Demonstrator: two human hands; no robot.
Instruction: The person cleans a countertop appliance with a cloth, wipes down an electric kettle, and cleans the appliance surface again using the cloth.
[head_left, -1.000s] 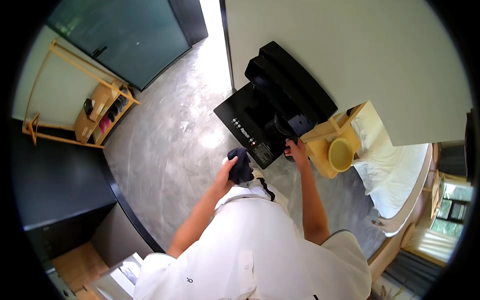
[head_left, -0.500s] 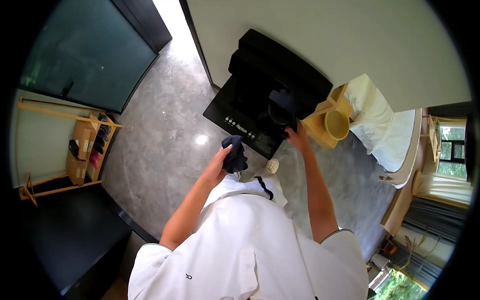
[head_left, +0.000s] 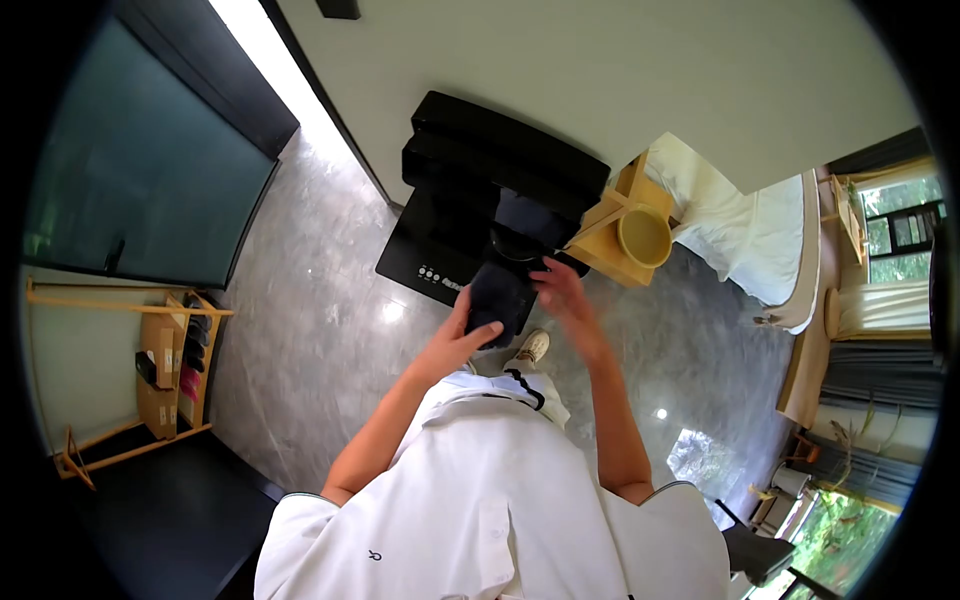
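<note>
A dark navy cloth (head_left: 500,300), folded into a loose bundle, is gripped in my left hand (head_left: 460,340), with the thumb lying across its front. Just right of the cloth, my right hand (head_left: 567,298) has its fingers apart and curved. Its fingertips are close to the cloth's edge and to a dark round object; contact is unclear. Beyond both hands stands a glossy black machine (head_left: 415,235) with a row of pale round buttons. The dark round object (head_left: 515,245) on it is partly lost against the black surface.
Right of the machine, a yellow basin (head_left: 645,237) rests on a wooden stand (head_left: 600,255), near a white-covered bed (head_left: 730,235). At left are a wooden rack (head_left: 205,350) with boxes and shoes, and a black surface (head_left: 150,510). Grey floor (head_left: 310,330) lies underneath.
My left hand has brought the cloth rightward, in front of the machine. My right hand has come off the dark round object and moved inward beside the cloth. The view has shifted.
</note>
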